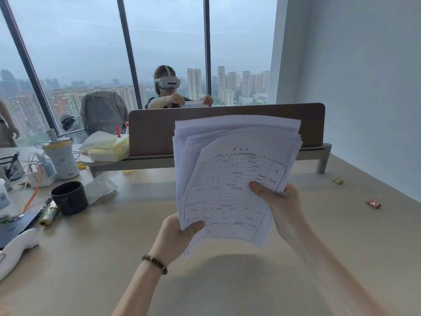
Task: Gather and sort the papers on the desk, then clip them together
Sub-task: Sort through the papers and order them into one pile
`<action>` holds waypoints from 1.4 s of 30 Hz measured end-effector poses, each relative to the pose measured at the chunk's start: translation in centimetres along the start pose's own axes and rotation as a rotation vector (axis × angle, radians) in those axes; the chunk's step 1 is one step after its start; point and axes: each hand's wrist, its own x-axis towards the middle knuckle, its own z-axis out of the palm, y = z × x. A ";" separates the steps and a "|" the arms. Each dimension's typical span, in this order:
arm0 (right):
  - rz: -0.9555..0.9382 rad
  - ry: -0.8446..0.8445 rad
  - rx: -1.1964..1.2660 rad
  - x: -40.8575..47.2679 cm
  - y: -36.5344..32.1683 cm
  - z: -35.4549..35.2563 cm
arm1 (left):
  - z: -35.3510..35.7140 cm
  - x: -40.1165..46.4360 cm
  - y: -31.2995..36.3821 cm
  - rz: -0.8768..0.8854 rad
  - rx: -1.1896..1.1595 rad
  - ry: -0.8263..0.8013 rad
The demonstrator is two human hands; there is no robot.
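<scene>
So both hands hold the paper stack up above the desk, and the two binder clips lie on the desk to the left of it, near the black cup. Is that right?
Not quite. The head view shows both the left hand and right hand holding the stack above the desk, but the two clips lie to its right, near the wall. The black cup is on the left.

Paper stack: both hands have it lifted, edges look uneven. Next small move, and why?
Probably lower the paper stack and tap its bottom edge on the desk to square it. The sheets are fanned and offset at the top and left, gripped by left hand and right hand; the binder clips lie unused.
</scene>
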 end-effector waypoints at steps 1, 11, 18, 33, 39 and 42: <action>0.001 0.005 -0.019 0.0 0.1 0.2 | 0.3 0.0 -0.1 0.017 0.027 0.062; -0.005 -0.042 -0.153 -1.1 1.7 0.3 | 0.5 -1.1 1.2 -0.008 -0.391 0.010; -0.028 -0.158 -0.147 -0.2 2.5 -0.9 | 0.8 -1.0 1.9 -0.066 -0.556 0.007; 0.208 -0.195 -0.046 -0.9 2.4 -1.5 | -1.0 -0.3 2.3 -0.095 -0.441 -0.231; 0.316 -0.098 0.037 -1.4 3.0 -0.8 | -1.9 -0.1 1.1 -0.460 -1.135 -0.452; 0.312 0.007 0.133 -1.5 3.5 -0.7 | -1.6 -0.4 -0.8 -0.396 -1.446 -0.400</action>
